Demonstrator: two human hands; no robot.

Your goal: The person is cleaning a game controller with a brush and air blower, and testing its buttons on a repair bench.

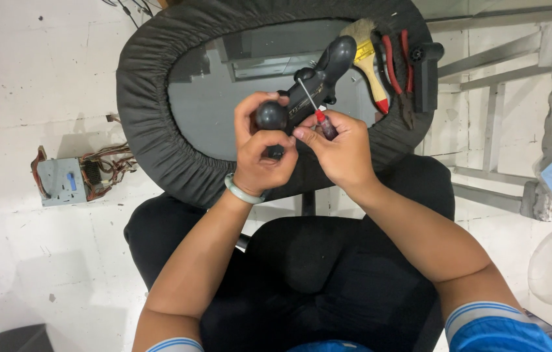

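Your left hand (pixel 259 153) clamps the black controller (pixel 308 91); your right hand (pixel 338 146) pinches the screwdriver (pixel 318 116). Tilting the tip risks slipping off the screw.

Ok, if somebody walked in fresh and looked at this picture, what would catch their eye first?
Probably the two hands at the centre: the left hand grips a black plastic game controller by one handle, while the right hand holds a small red-handled screwdriver with its tip against the controller's back. Beneath them sits a round glass table with a black padded rim, and at its far right edge lie a wooden-handled brush and red-handled pliers.
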